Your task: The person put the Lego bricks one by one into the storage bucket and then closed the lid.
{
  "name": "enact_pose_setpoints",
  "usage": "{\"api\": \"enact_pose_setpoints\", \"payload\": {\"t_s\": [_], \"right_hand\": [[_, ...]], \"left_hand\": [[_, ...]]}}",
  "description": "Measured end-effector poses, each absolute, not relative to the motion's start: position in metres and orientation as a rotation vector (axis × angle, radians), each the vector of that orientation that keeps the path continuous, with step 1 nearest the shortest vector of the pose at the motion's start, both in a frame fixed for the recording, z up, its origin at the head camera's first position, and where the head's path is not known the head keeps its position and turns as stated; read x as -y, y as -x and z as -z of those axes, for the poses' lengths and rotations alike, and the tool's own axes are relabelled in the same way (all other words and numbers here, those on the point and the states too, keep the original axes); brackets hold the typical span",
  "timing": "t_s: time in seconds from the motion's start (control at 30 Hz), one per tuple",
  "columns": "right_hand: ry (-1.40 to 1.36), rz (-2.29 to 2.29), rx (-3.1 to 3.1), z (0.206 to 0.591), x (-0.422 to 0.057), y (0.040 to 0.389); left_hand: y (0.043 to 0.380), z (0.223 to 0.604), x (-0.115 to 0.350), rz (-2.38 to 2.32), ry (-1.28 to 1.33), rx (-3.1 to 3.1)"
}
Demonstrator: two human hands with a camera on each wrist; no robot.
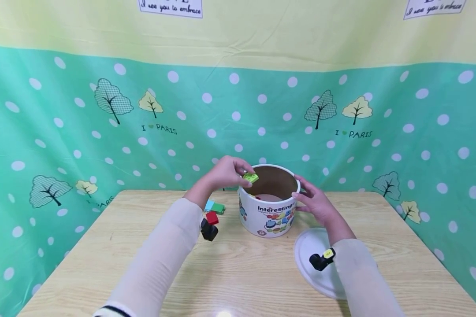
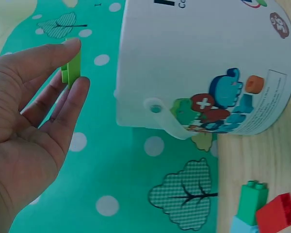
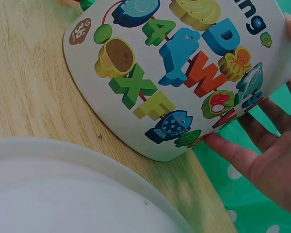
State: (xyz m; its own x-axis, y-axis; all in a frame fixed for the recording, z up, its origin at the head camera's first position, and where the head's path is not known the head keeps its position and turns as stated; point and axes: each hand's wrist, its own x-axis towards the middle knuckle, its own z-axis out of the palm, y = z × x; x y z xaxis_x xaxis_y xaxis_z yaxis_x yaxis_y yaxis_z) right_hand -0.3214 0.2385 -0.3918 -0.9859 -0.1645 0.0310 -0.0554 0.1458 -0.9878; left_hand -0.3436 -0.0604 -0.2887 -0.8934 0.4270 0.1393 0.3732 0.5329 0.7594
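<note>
My left hand (image 1: 231, 171) pinches a lime-green toy building brick (image 1: 251, 177) between thumb and fingertips, over the left rim of a white bucket. In the left wrist view, that brick (image 2: 73, 68) is seen edge-on beside the bucket (image 2: 184, 58). The printed bucket (image 1: 267, 220) stands upright without its lid, with small red and yellow pieces partly visible inside. Against the bucket's right side and rim rests my right hand (image 1: 315, 202). Its fingers look spread and fairly straight in the right wrist view, where some fingertips are hidden behind the bucket (image 3: 150, 92).
A round white lid (image 1: 315, 264) lies on the wooden table (image 1: 242, 273), partly beneath my right forearm. Left of the bucket sit a green brick (image 1: 218, 208), a light blue brick (image 1: 209, 205) and a red brick (image 1: 212, 218). A patterned curtain (image 1: 238, 119) hangs behind the table.
</note>
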Motion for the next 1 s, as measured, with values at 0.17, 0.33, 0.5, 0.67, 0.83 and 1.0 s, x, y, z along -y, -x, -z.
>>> {"api": "enact_pose_setpoints", "payload": {"t_s": [0.17,0.33,0.5,0.67,0.83,1.0], "right_hand": [[0.230,1.987,-2.320,0.392,-0.238,0.321],[0.235,1.982,-2.327,0.392,-0.238,0.322],[0.223,1.981,-2.318,0.392,-0.238,0.321],[0.226,1.980,-2.325,0.393,-0.237,0.321],[0.234,1.975,-2.324,0.392,-0.237,0.321],[0.241,1.974,-2.318,0.392,-0.238,0.320]], "left_hand": [[0.348,0.281,0.052,-1.282,-0.707,-2.688],[0.352,0.286,0.045,-1.316,-0.673,-2.665],[0.355,0.295,0.036,-1.355,-0.624,-2.647],[0.357,0.302,0.029,-1.449,-0.618,-2.619],[0.356,0.306,0.029,-1.681,-0.620,-2.455],[0.356,0.314,0.045,-1.817,-0.539,-2.381]]}}
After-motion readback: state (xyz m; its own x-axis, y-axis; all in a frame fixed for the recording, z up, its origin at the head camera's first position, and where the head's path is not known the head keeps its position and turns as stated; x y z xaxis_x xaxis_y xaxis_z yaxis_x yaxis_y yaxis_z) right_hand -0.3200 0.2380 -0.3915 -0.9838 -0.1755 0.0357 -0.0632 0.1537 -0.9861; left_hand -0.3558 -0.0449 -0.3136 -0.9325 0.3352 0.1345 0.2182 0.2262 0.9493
